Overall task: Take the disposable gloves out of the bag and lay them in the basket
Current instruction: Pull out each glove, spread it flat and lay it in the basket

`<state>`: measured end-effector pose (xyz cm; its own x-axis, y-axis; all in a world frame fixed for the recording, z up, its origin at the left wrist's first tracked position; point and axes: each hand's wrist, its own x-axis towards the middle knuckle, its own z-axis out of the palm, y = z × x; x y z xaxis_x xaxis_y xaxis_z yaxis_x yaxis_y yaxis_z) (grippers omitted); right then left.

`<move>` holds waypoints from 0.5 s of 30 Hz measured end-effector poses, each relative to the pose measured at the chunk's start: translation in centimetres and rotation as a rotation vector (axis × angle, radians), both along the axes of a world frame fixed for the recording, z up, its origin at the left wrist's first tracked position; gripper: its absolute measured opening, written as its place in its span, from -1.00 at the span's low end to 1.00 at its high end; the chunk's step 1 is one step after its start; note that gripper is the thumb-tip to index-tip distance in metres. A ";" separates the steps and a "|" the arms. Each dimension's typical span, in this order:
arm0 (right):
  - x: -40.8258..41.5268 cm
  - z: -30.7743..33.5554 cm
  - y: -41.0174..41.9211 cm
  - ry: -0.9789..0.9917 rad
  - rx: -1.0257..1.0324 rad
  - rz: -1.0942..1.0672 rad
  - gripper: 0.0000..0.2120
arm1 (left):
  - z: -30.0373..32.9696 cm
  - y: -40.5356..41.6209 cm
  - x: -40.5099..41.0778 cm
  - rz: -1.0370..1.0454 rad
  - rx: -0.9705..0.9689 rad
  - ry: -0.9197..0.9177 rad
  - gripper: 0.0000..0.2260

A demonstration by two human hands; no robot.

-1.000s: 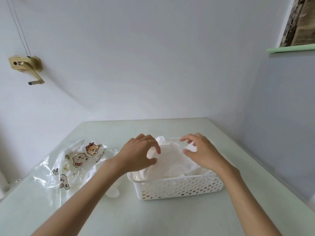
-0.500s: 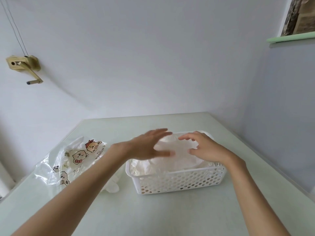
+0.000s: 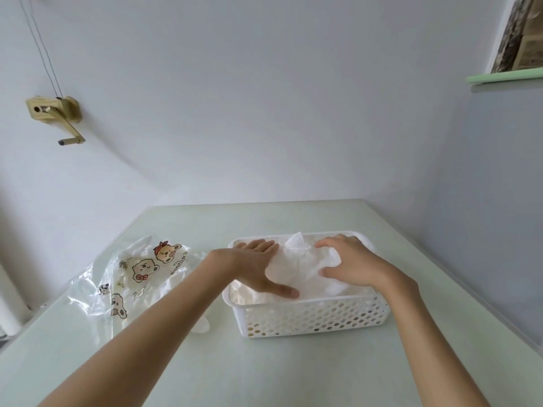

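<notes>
Crumpled translucent white disposable gloves (image 3: 302,270) fill the white perforated plastic basket (image 3: 314,317). Left hand (image 3: 258,268) presses them flat, fingers straight; right hand (image 3: 349,264) curls onto them. Clear bear-printed bag (image 3: 132,274) lies at 9 o'clock.

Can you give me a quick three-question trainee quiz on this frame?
1. True or false: the gloves lie inside the basket.
2. Where is the printed bag? A) in the basket B) on the table, left of the basket C) held up in the right hand
3. What does the left hand do?

Key: 1 true; 2 B; 3 it presses flat on the gloves, fingers straight.
</notes>
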<state>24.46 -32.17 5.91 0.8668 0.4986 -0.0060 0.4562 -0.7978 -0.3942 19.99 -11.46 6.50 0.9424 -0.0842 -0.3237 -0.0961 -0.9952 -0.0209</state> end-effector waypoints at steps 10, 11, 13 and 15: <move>1.3 -1.2 4.2 0.061 -0.084 0.069 -0.51 | 2.1 6.4 -5.4 0.081 -0.319 -0.355 -0.59; 0.9 -0.8 3.9 0.010 -0.048 0.051 -0.53 | 1.8 7.4 -6.1 0.118 -0.351 -0.391 -0.60; -0.5 0.1 4.2 -0.111 0.012 0.035 -0.59 | 1.0 9.6 -7.9 0.206 -0.399 -0.442 -0.61; -2.5 0.7 5.0 -0.202 0.109 0.052 -0.66 | 0.2 11.1 -9.1 0.292 -0.412 -0.454 -0.62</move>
<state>21.92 -27.17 6.63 0.8178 0.5311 0.2214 0.5743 -0.7284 -0.3737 10.91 -0.41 6.67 0.9801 0.1630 0.1130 0.1070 -0.9144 0.3904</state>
